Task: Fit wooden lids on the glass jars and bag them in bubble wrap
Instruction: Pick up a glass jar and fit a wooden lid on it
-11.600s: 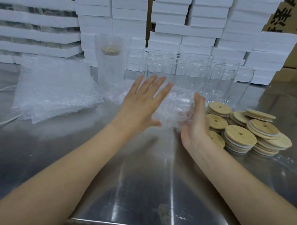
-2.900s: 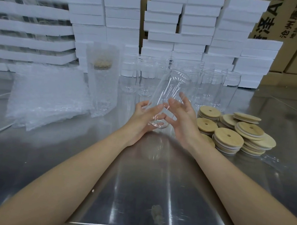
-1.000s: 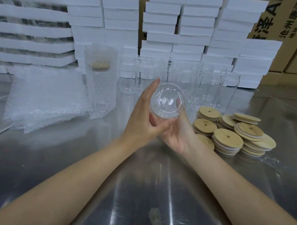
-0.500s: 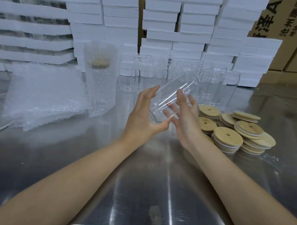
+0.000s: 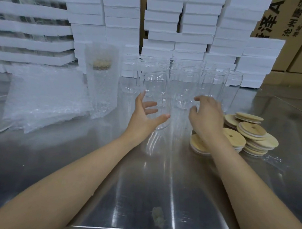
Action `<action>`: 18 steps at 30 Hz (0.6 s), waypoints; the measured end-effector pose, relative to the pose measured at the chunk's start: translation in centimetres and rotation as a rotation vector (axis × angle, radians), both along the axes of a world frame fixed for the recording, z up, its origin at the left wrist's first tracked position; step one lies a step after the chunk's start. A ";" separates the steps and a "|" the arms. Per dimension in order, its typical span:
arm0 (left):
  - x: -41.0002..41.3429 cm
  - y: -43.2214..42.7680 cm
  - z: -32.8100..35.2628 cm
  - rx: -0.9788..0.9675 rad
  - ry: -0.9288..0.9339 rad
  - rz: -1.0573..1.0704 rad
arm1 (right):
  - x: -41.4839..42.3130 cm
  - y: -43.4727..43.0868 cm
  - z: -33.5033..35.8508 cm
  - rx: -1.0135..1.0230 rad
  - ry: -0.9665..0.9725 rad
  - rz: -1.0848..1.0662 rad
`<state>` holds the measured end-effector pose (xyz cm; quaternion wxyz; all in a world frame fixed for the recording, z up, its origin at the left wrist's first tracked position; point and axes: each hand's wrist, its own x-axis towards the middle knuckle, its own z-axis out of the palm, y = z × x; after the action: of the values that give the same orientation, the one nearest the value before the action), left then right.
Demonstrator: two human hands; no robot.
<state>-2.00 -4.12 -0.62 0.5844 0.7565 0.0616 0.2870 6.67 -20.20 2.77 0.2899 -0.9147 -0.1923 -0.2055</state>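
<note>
We are cupping the upright glass jar in our left hand, fingers curled round it; right of that grip our right hand is hovering, loosely spread.

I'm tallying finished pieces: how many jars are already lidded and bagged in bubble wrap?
1. The bagged jar stands upright left of the bare glass jars, beside the flat bubble-wrap bags. None other shows; some could lie out of view.
</note>
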 end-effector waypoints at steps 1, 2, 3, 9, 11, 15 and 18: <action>0.0 0.1 0.0 -0.030 0.011 -0.016 | 0.6 -0.6 -0.2 -0.166 0.085 -0.114; 0.0 0.1 0.0 -0.062 0.018 -0.027 | 0.9 -1.1 -0.3 -0.279 0.162 -0.186; 0.0 0.1 0.0 -0.092 0.024 -0.033 | 1.0 -1.4 -0.3 -0.348 0.202 -0.223; 0.3 0.2 0.4 -0.158 0.058 -0.051 | 0.8 -1.3 -0.2 -0.356 0.121 -0.204; 0.4 0.2 0.4 -0.163 0.062 -0.055 | 0.6 -1.0 -0.1 -0.329 0.100 -0.185; 0.4 0.3 0.1 -0.156 0.068 -0.064 | 0.7 -0.8 -0.5 -0.280 0.118 -0.131; 0.3 0.3 0.0 -0.154 0.070 -0.078 | 0.8 -0.8 -0.7 -0.240 0.078 -0.088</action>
<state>-1.70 -3.79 -0.65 0.6492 0.7207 0.0743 0.2318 7.49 -20.97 2.02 0.1765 -0.9577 -0.1635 -0.1577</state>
